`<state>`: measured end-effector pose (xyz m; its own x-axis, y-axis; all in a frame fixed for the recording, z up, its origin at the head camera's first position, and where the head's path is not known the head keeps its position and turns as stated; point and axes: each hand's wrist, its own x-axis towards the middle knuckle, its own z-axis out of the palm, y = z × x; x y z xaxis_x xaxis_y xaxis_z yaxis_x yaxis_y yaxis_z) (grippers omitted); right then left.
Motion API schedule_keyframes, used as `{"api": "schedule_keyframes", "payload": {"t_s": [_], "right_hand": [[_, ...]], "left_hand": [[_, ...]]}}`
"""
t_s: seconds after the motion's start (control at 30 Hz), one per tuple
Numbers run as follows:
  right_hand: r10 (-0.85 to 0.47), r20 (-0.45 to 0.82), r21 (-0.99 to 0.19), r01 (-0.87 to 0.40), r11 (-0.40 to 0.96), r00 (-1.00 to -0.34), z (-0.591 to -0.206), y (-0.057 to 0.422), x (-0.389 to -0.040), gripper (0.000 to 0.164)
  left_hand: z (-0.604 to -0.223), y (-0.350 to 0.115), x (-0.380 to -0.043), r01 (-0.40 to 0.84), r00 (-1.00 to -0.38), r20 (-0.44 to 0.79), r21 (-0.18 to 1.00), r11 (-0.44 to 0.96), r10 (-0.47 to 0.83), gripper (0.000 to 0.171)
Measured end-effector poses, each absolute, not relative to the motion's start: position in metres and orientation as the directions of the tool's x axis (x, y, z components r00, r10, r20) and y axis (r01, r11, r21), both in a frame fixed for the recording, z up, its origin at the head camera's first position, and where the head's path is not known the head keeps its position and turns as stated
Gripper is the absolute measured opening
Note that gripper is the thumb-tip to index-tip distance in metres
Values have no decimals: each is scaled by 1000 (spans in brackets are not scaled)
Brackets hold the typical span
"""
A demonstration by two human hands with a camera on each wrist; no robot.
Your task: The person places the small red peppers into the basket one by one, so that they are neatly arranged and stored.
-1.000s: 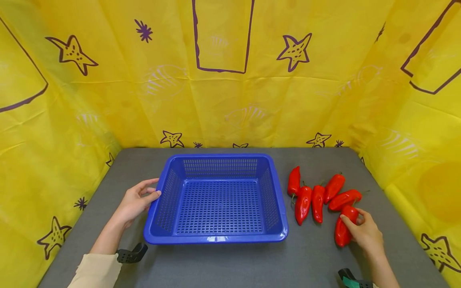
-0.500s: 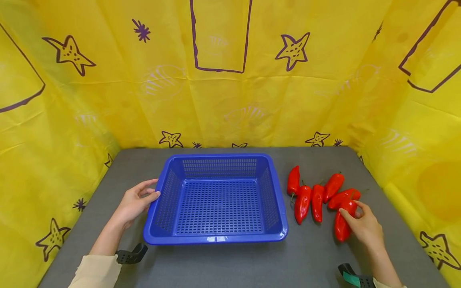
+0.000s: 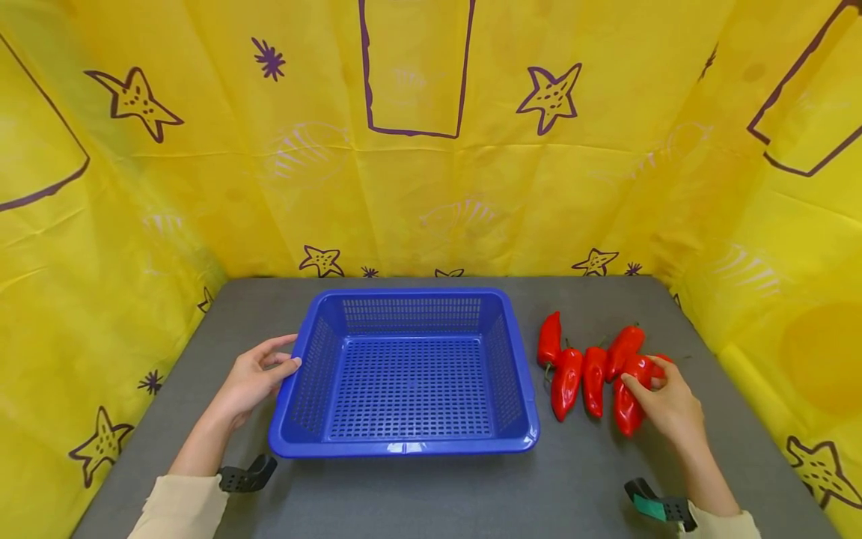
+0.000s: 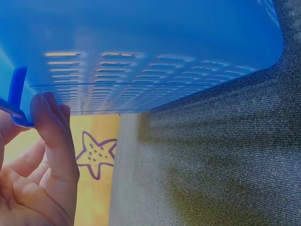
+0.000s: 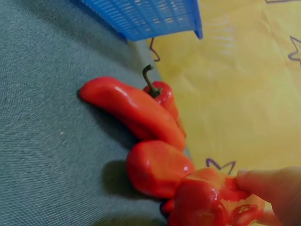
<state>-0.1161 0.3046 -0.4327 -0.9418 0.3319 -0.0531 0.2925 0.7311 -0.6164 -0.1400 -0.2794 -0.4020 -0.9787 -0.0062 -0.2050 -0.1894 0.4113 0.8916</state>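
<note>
A blue perforated plastic basket [image 3: 411, 389] sits in the middle of the table. My left hand [image 3: 251, 380] pinches its left rim, thumb on top; the left wrist view shows the fingers [image 4: 51, 127] behind the rim's lip. At the right, my right hand [image 3: 676, 408] holds a glossy red pepper [image 3: 628, 410] between thumb and fingers, its tip pointing toward me. The held pepper [image 5: 200, 200] overlaps another red pepper [image 3: 663, 364], mostly hidden behind it and the hand.
Several more red peppers [image 3: 567, 382] lie side by side between the basket and my right hand, one of them [image 3: 549, 338] farther back by the basket. Yellow patterned cloth [image 3: 417, 202] walls the grey table [image 3: 404, 501] at the back and sides.
My right hand has carried the red pepper away from me and to the left, over the neighbouring pepper. My left hand and the basket have stayed put.
</note>
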Motion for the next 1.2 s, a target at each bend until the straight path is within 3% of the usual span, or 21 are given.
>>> {"api": "schedule_keyframes", "payload": {"t_s": [1.2], "right_hand": [[150,17,-680,99,726,-989,-363,242,-173,74]], "left_hand": [[-398,-279,-139,-190,-978,-206,898,398,-1,61]]}}
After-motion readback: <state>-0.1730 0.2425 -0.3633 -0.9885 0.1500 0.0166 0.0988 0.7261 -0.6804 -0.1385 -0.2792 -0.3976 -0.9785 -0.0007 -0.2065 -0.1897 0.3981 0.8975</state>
